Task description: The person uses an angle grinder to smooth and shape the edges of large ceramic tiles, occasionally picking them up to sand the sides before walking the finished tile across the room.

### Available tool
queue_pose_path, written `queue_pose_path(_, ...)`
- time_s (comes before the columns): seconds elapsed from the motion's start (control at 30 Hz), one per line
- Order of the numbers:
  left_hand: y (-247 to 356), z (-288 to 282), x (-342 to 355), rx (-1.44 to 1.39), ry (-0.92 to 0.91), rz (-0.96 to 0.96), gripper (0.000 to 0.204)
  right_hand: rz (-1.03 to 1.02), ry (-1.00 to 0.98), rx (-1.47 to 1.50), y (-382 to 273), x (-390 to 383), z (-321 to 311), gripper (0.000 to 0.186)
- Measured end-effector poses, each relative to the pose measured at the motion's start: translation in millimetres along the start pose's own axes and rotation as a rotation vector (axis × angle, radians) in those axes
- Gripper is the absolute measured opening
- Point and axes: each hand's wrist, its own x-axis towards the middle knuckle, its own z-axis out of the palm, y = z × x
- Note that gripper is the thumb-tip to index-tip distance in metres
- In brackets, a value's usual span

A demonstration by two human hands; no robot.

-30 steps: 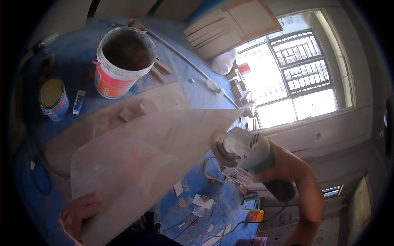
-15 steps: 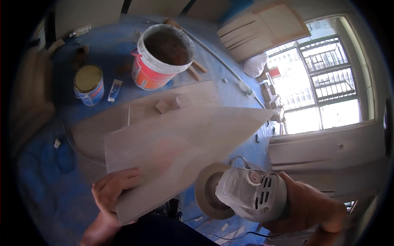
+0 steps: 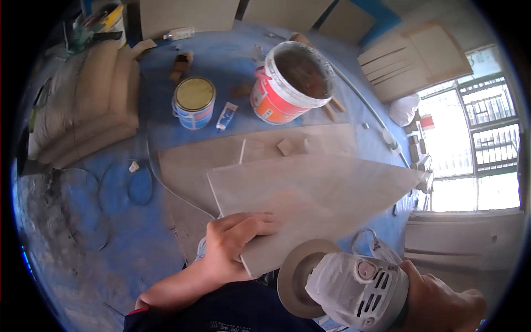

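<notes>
My left hand (image 3: 235, 246) is closed on the near left edge of a large flat grey tile (image 3: 326, 191), fingers on top. The tile tapers to a point on the right. In my right hand (image 3: 442, 301) is an angle grinder (image 3: 354, 288), its white body thick with dust. The grinder's round disc (image 3: 292, 276) is close by the tile's near edge; whether they touch I cannot tell. My right fingers are partly hidden behind the grinder.
Beyond the tile stand a dusty bucket (image 3: 268, 99), a lidded paint can (image 3: 193, 119) and a small tube (image 3: 227, 117). Stacked sacks (image 3: 88, 105) lie at the left. A cable (image 3: 166, 191) crosses the blue floor covering. A long pole (image 3: 362, 99) runs toward the window (image 3: 470, 133).
The view has swung left, so the surroundings sit further right and the sacks show fully. The grinder has come nearer to my left hand and the tile's near edge.
</notes>
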Motion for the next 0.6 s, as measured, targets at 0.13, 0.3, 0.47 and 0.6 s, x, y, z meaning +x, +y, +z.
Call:
queue_pose_path(0.13, -2, 3, 0, -0.041, 0.027, 0.031, 0.057, -0.058, -0.013, -0.024, -8, 7, 5, 0.075)
queue_pose_path(0.3, 3, 3, 2, -0.044, 0.052, 0.06, 0.039, -0.095, -0.019, -0.048, -14, 9, 9, 0.071)
queue_pose_path(0.47, 0, 5, -1, -0.058, 0.048, 0.052, 0.04, -0.105, -0.016, -0.038, -12, 13, 13, 0.07)
queue_pose_path(0.6, 2, 2, 1, -0.07, 0.049, 0.059, 0.04, -0.107, 0.008, -0.021, -10, 11, 10, 0.07)
